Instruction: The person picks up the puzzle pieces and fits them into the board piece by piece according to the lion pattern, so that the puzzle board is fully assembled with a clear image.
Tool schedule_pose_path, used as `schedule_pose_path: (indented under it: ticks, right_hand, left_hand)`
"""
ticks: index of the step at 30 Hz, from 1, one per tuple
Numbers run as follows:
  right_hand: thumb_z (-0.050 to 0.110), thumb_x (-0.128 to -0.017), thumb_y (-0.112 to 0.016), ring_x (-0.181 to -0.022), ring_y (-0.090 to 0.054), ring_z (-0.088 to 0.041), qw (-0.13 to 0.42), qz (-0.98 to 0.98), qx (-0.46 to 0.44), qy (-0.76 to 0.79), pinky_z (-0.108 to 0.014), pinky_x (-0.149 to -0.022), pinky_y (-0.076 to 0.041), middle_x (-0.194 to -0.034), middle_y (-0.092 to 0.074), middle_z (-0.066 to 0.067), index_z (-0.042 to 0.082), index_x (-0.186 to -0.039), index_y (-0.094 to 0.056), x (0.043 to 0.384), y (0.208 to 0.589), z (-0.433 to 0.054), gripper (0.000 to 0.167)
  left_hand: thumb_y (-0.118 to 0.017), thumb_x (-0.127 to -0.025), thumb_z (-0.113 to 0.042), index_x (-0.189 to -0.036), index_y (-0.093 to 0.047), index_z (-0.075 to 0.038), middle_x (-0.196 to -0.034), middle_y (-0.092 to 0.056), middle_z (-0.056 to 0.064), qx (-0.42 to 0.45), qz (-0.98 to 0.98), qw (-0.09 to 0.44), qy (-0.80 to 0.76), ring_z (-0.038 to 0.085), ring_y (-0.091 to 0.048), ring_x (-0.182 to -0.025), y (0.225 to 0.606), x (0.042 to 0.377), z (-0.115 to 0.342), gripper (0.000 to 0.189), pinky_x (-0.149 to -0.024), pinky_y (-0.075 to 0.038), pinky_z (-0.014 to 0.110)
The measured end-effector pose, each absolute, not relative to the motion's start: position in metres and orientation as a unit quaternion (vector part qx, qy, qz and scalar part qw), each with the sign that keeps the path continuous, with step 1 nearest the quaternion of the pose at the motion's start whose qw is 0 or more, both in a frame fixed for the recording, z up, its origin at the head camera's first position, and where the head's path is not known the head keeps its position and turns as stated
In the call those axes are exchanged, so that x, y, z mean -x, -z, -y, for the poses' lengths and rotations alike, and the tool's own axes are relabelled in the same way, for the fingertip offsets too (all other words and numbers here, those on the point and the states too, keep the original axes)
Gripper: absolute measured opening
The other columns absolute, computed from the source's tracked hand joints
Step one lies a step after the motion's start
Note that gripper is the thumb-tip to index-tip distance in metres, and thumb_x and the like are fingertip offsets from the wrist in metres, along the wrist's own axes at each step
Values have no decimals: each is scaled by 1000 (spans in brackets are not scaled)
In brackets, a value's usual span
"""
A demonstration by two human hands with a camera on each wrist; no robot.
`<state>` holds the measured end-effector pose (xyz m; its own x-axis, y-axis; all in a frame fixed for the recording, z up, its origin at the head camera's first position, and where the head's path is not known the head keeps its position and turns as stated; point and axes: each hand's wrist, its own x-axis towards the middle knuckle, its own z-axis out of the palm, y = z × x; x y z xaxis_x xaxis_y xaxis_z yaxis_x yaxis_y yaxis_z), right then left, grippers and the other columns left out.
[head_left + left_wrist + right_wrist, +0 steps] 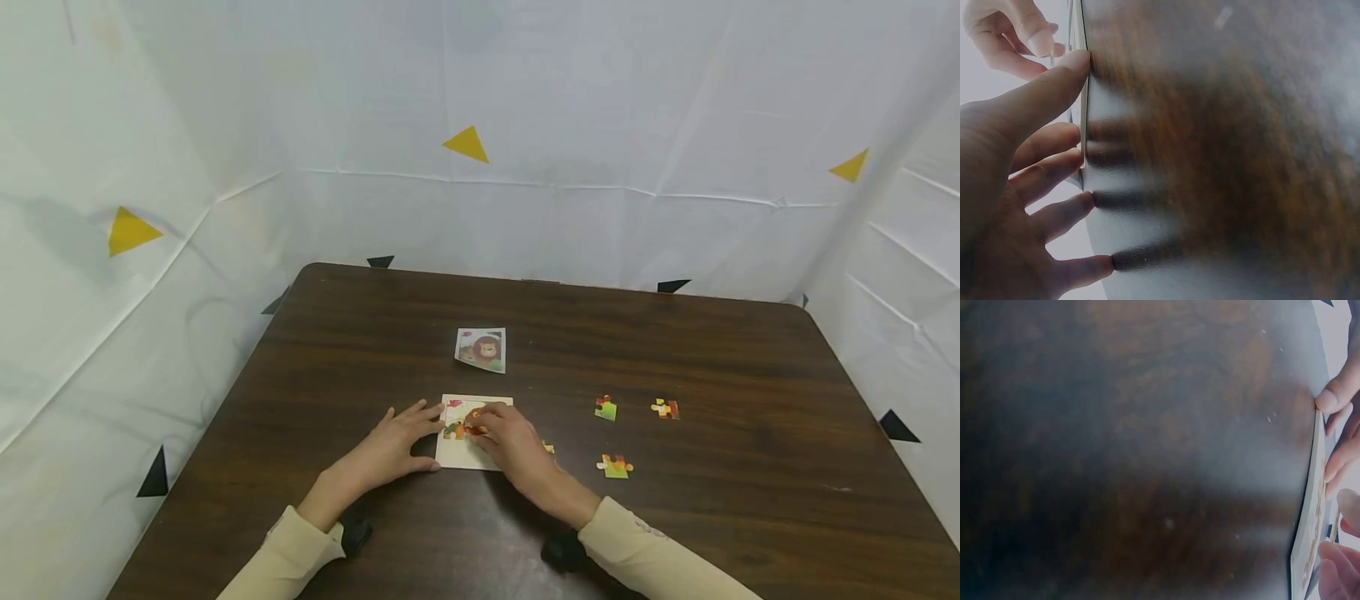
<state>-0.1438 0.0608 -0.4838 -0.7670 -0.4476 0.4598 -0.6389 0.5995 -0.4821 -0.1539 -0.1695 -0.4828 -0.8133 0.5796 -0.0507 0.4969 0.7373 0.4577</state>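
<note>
A pale puzzle board (459, 456) lies on the dark wooden table (360, 333), with joined picture pieces in its upper left part. My left hand (393, 446) spreads straight fingers along the board's left side; its thumb (1075, 61) touches the board's edge. Over the middle of the board, my right hand (517, 444) pinches a puzzle piece (476, 422) with red and orange on it. The right fingers hide much of that piece and the right part of the board.
Behind the board lies a lion picture card (482, 348) with a curled lower edge. To the right are loose puzzle pieces (606, 408), (665, 408), (615, 467). Another piece (550, 447) peeks out beside the right hand. White sheeting (525, 225) stands around the table.
</note>
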Motion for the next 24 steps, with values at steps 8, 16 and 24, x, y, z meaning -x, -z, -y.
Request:
schedule_pose_path:
  ticks: [8,16,24]
  right_hand:
    - [4,-80,-77,-96,-61,-24,134,895,-299,-304,-39,-82,-52,-103,-65,-9,4,-92,-72,139,488,-54,14]
    - [5,-83,-75,-96,-60,-28,139,908,-299,-257,-39,-83,-52,-104,-64,-11,5,-93,-73,139,489,-51,10]
    - [9,-86,-73,-94,-58,-28,141,917,-308,-210,-41,-83,-50,-107,-64,-10,8,-91,-73,140,490,-50,6]
  left_hand:
    - [-77,-81,-36,-134,-57,-7,-151,-39,8,-291,-928,88,-216,35,-29,-141,482,153,169,64,-103,-20,71]
    - [-76,-81,-36,-134,-57,-7,-151,-40,8,-292,-928,87,-215,35,-29,-141,481,152,169,64,-103,-21,72]
    - [-75,-82,-37,-135,-57,-7,-151,-39,8,-294,-928,88,-212,35,-28,-141,483,153,169,64,-103,-21,71]
